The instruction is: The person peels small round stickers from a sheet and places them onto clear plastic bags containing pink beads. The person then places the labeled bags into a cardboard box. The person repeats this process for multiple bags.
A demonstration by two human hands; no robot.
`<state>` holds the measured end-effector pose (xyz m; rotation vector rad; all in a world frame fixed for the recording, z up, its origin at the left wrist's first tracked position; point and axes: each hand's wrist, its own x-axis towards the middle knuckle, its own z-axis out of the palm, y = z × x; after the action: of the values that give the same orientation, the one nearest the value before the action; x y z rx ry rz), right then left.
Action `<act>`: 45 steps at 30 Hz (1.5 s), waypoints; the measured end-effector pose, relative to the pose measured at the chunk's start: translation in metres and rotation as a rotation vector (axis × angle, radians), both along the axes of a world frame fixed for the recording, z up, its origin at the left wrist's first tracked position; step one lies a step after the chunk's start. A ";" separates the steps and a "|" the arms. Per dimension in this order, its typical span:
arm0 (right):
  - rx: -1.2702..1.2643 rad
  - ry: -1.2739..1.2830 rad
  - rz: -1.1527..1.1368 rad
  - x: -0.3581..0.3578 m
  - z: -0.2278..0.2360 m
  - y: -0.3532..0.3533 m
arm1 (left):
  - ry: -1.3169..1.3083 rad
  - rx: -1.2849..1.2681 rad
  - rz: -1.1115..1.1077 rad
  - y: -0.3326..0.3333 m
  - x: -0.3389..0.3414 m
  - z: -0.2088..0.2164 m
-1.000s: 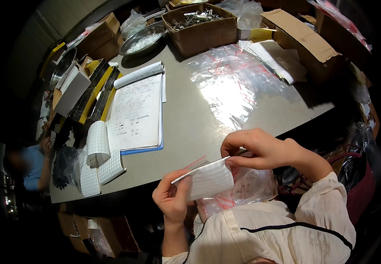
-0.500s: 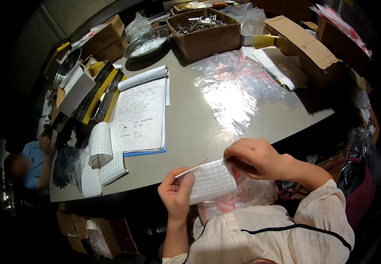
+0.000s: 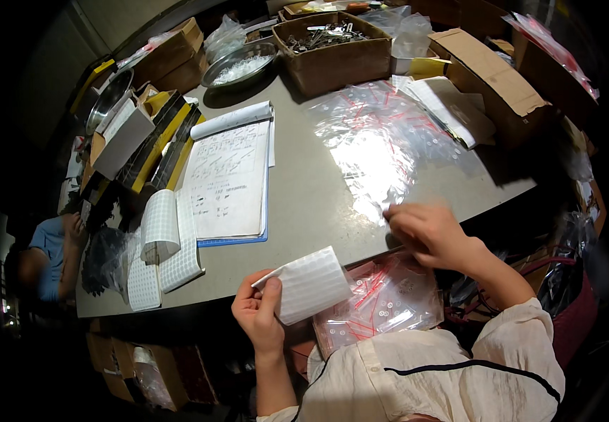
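My left hand [image 3: 261, 318] grips a folded white sheet of round stickers [image 3: 315, 287], its thumb on top and fingers beneath. Slightly blurred, my right hand [image 3: 427, 232] is over the table's front edge with thumb and fingertips pinched together. Whatever the pinch holds, if anything, is too small to make out. Its fingertips are at the near end of a spread of clear plastic bags [image 3: 368, 151] with red strips and small round white marks. More such bags [image 3: 396, 299] lie on my lap, below the right hand and partly covered by the sheet.
On the table [image 3: 294, 204] lie a clipboard with handwritten papers [image 3: 227, 179] and a curled sticker roll [image 3: 160, 228]. Behind stand a metal bowl of clear pieces [image 3: 240, 70] and a cardboard box of metal parts [image 3: 332, 63]. Another person [image 3: 55, 253] sits at the far left.
My right hand has left the sheet's edge and moved right and up toward the bags on the table. The left hand has shifted slightly left with the sheet, uncovering more of the lap bags.
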<state>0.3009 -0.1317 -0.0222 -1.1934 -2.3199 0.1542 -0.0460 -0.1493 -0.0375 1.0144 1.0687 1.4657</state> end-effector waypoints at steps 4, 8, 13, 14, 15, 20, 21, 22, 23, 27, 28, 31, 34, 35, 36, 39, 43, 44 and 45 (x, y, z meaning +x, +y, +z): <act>-0.211 0.090 0.200 0.004 0.010 -0.013 | -0.032 -0.004 0.025 -0.002 -0.009 -0.003; -0.260 0.273 0.018 0.000 0.023 0.000 | -0.069 0.022 0.069 -0.004 -0.002 0.004; -0.170 0.018 -0.123 -0.012 0.014 0.024 | -0.019 0.021 0.010 -0.007 -0.004 0.006; -0.130 -0.022 -0.162 -0.012 0.011 0.027 | -0.010 0.028 0.023 -0.007 -0.005 0.007; -0.090 -0.062 -0.201 -0.011 0.009 0.030 | -0.002 0.035 0.037 -0.008 -0.005 0.008; -0.309 -0.132 -0.333 0.006 0.033 0.043 | -0.017 0.051 0.110 -0.012 -0.002 0.015; -0.352 -0.193 -0.328 0.010 0.039 0.046 | -0.013 0.057 0.109 -0.013 -0.003 0.016; -0.393 -0.255 -0.324 0.012 0.043 0.046 | -0.012 0.064 0.107 -0.013 -0.003 0.017; -0.435 -0.308 -0.223 0.013 0.045 0.041 | -0.009 0.073 0.097 -0.013 -0.003 0.017; -0.752 -0.025 0.114 -0.011 0.070 0.019 | 0.017 0.084 0.056 -0.014 -0.001 0.016; -0.753 0.158 0.129 -0.014 0.067 0.018 | 0.025 0.085 0.036 -0.013 0.001 0.016; -0.766 0.559 0.185 -0.027 0.060 0.010 | 0.052 0.035 -0.037 -0.015 0.023 0.028; -0.770 0.451 0.250 -0.043 0.050 0.002 | 0.053 0.018 -0.134 -0.019 0.040 0.040; -0.821 0.472 0.192 -0.045 0.050 -0.001 | 0.021 0.029 -0.166 -0.019 0.042 0.040; -0.740 0.549 0.164 -0.046 0.046 -0.003 | -0.015 -0.001 -0.184 -0.018 0.044 0.042; -0.577 0.733 0.081 -0.043 0.036 -0.007 | -0.001 -0.028 -0.299 -0.014 0.042 0.038; -0.604 0.675 0.075 -0.036 0.037 -0.011 | 0.159 -0.096 -0.311 -0.019 0.043 0.031; -0.567 0.706 0.092 -0.037 0.033 -0.010 | 0.163 -0.077 -0.318 -0.018 0.045 0.030; -0.529 0.737 0.108 -0.037 0.030 -0.009 | 0.168 -0.058 -0.327 -0.018 0.048 0.029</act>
<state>0.2641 -0.1410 0.0076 -0.9949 -1.7131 1.1020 0.0019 -0.1670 -0.0086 1.2228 1.0020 1.0953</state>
